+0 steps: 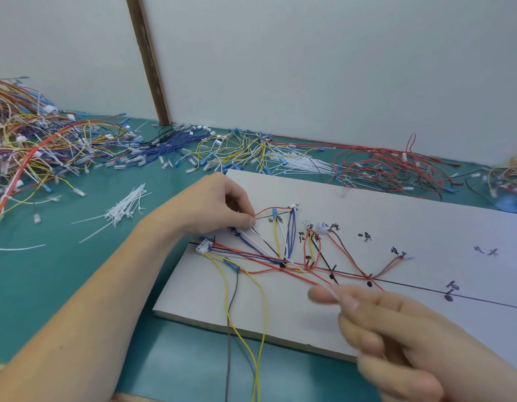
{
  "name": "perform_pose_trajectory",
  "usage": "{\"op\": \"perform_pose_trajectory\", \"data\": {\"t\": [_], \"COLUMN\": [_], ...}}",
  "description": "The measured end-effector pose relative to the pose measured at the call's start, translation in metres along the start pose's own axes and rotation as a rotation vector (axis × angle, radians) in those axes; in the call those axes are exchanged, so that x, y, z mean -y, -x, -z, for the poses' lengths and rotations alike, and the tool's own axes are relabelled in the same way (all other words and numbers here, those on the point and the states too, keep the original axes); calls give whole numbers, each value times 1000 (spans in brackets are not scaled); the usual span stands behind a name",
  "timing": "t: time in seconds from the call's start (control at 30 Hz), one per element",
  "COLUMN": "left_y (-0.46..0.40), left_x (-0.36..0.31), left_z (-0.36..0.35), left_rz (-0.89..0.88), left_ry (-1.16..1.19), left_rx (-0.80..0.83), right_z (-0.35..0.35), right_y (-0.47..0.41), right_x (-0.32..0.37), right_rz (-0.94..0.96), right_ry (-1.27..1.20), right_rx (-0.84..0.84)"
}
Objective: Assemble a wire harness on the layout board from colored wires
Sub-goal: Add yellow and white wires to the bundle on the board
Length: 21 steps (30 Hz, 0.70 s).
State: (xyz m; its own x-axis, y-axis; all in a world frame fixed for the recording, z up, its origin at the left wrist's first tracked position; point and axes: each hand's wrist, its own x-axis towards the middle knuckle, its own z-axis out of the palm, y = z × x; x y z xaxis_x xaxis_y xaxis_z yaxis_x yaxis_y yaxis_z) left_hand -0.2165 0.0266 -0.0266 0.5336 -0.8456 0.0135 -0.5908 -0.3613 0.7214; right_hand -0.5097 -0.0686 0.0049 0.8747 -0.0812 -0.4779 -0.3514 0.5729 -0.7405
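Two hands: left hand pinches wires; right hand over one layout board.

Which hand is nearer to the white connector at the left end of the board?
Left. The left hand pinches wires just above the white connector; the right hand is far to its right, lower down.

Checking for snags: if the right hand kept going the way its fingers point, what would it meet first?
Probably the red wires on the layout board, just beyond the right hand; blur leaves height unclear.
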Motion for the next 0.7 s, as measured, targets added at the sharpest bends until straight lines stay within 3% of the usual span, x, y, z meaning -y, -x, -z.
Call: {"op": "perform_pose_trajectory", "data": {"t": [0.07,0.2,0.3,0.5,0.7], "left_y": [0,2,6,17,20], "left_x": [0,-3,-12,-35,-40], "left_z": [-1,-5,-10,-27,-32], "left_rz": [-11,-75,-165,-275,-281], "left_ry": [-6,-41,-79,-32,-59], "left_rx": [6,-43,-25,223,200], "right_z": [5,22,23,28,50], "right_y": [7,15,19,19,39], "right_x": [-7,-21,-20,-18,-10], "right_rz": [-46,102,123,113,208], "right_ry": [89,661,905,1058,909], "right_rx": [-39,-408,-468,-538,-609]}}
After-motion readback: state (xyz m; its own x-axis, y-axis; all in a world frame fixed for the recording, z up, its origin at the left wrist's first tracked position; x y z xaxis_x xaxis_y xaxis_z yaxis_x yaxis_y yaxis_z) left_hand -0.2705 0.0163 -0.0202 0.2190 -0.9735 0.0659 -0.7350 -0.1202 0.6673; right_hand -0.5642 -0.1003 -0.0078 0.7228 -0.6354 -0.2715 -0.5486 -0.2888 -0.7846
